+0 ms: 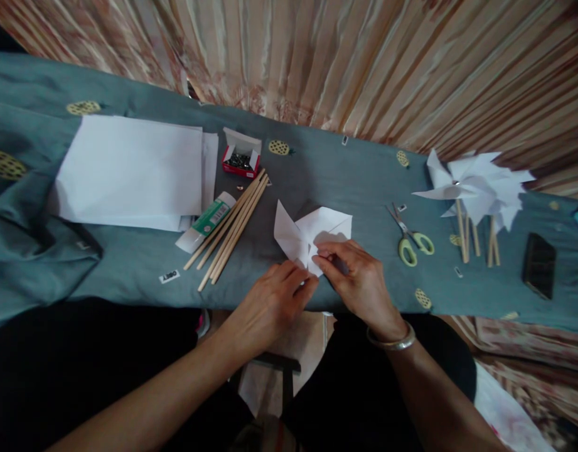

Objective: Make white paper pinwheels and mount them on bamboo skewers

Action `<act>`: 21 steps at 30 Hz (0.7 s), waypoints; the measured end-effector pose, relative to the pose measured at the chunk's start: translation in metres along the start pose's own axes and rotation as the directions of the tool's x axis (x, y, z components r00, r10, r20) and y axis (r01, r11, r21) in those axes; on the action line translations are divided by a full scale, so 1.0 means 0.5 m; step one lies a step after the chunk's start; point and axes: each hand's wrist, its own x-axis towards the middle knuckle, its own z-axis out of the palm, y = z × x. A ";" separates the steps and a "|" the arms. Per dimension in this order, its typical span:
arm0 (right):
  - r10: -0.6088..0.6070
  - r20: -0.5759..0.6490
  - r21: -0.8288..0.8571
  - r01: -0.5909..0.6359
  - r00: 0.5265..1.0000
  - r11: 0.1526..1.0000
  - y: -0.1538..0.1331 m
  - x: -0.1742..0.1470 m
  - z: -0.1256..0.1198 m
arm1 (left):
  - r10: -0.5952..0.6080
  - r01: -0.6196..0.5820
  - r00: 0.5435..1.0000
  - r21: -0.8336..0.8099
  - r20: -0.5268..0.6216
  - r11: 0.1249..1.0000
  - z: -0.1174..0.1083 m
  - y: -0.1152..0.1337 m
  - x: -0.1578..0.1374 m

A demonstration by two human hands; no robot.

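Observation:
A white paper pinwheel (324, 223), partly folded, lies at the table's front edge between my hands. My left hand (282, 295) grips its near edge, the fingers curled and closed on the paper. With thumb and forefinger pinched together, my right hand (357, 276) holds a paper flap close to the middle of the pinwheel. One blade stands up at the left, and a crease runs across the right part. The fingertips hide the pinwheel's near side.
Left of my hands lie wooden sticks (235, 232), a green-and-white glue box (208, 220), a red box of metal pins (241, 157) and stacked white paper (133, 172). To the right are scissors (408, 235), finished pinwheels on sticks (481, 182) and a dark phone (539, 265).

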 end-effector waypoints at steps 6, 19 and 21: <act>0.007 -0.007 -0.031 -0.007 1.000 1.000 -0.002 0.002 0.001 | -0.001 0.001 1.000 0.040 -0.007 0.999 0.004 -0.004 -0.002; -0.014 0.002 -0.091 0.014 1.000 0.996 -0.005 0.002 0.002 | -0.008 0.008 1.000 0.048 -0.002 0.999 0.003 0.000 0.004; -0.028 0.001 -0.099 0.028 1.000 0.995 -0.005 0.001 0.002 | -0.010 0.009 1.000 0.040 0.009 0.999 0.003 0.000 0.003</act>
